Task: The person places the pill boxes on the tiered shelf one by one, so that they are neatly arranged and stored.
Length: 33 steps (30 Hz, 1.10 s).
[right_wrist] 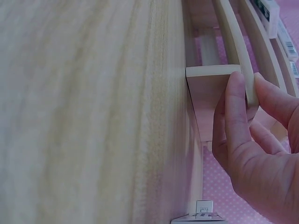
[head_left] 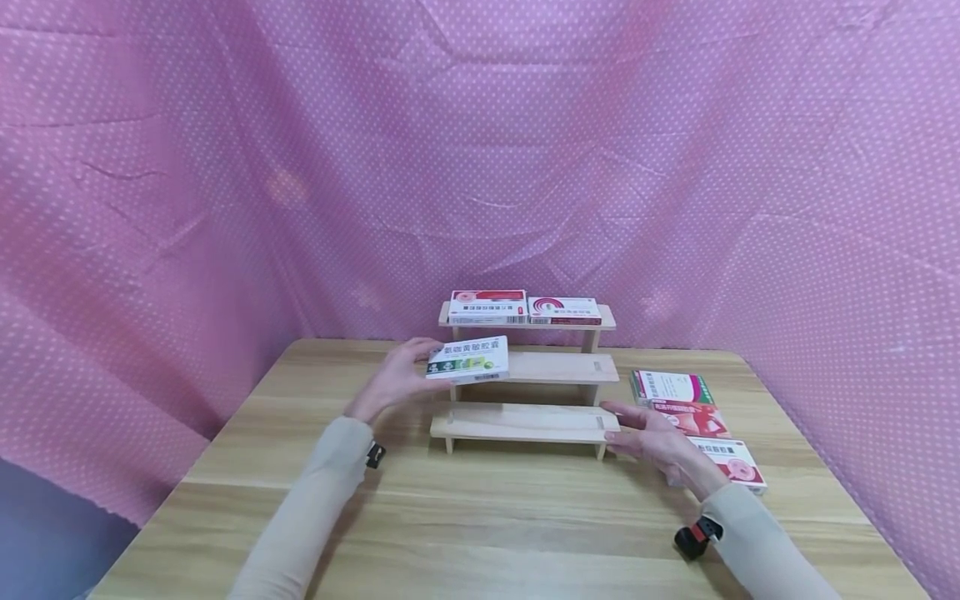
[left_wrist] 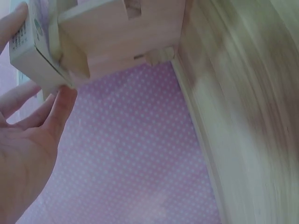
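A white medicine box [head_left: 468, 360] with a green-and-blue band is pinched between the thumb and fingers of my left hand [head_left: 397, 379]. It is over the left end of the middle tier of a three-tier wooden display stand [head_left: 525, 423]; whether it touches that tier I cannot tell. In the left wrist view the end of the box [left_wrist: 35, 60] shows between the fingers. My right hand [head_left: 652, 437] grips the right end of the lowest tier. The right wrist view shows thumb and fingers of that hand [right_wrist: 261, 149] on either side of the board [right_wrist: 238, 51].
Two medicine boxes, one red-and-white [head_left: 489, 308] and one white with pink arcs [head_left: 564, 310], lie side by side on the top tier. Right of the stand are a green-and-white box [head_left: 667, 386], a red box [head_left: 693, 419] and a white-and-red box [head_left: 735, 465]. Pink dotted cloth [head_left: 480, 167] hangs behind the table [head_left: 465, 525].
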Each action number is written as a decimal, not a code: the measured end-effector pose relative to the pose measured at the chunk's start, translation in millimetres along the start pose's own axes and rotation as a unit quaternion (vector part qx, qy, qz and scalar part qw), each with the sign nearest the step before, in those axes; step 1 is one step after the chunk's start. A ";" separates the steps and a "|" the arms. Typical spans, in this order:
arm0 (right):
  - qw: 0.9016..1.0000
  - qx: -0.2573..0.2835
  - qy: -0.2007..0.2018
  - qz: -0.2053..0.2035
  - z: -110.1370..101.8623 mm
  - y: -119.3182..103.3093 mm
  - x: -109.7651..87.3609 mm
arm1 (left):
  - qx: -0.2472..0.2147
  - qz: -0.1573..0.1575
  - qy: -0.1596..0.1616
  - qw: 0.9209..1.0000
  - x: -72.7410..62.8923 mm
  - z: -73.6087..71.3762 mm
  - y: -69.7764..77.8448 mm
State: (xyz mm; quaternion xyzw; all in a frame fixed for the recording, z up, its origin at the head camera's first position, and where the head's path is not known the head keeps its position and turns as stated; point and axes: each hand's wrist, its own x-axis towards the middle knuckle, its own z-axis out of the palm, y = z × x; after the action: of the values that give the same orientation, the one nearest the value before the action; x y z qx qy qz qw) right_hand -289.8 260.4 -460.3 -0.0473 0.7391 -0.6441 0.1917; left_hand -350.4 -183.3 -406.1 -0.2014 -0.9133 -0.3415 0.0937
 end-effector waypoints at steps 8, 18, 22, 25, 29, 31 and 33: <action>1.000 -0.007 0.006 0.005 -1.0 3.5 1.1 | -0.014 -0.004 0.007 1.000 2.8 13.5 9.2; 1.000 -0.004 -0.002 -0.003 -3.2 6.4 2.6 | -0.040 -0.011 0.018 0.999 6.6 26.8 12.6; 1.000 -0.001 0.002 0.004 -3.8 4.7 2.6 | -0.068 0.000 0.017 0.998 9.4 30.0 12.2; 1.000 -0.002 0.008 0.010 -3.8 3.6 2.3 | -0.099 0.001 0.013 0.995 10.5 31.5 12.2; 1.000 -0.005 0.012 0.012 -3.4 2.8 2.3 | -0.111 -0.006 0.013 0.994 10.8 33.0 11.8; 1.000 -0.004 0.008 0.008 -3.2 2.8 2.4 | -0.108 -0.011 0.015 0.994 10.8 33.3 11.3; 1.000 -0.002 0.005 0.003 -2.9 3.2 3.0 | -0.109 -0.014 0.015 0.994 10.9 33.3 10.6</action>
State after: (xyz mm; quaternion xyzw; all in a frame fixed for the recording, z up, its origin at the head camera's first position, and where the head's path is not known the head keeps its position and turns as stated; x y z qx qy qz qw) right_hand -293.0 262.7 -463.8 -0.0421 0.7414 -0.6421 0.1902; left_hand -356.7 -150.7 -421.5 -0.1930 -0.8718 -0.4430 0.0799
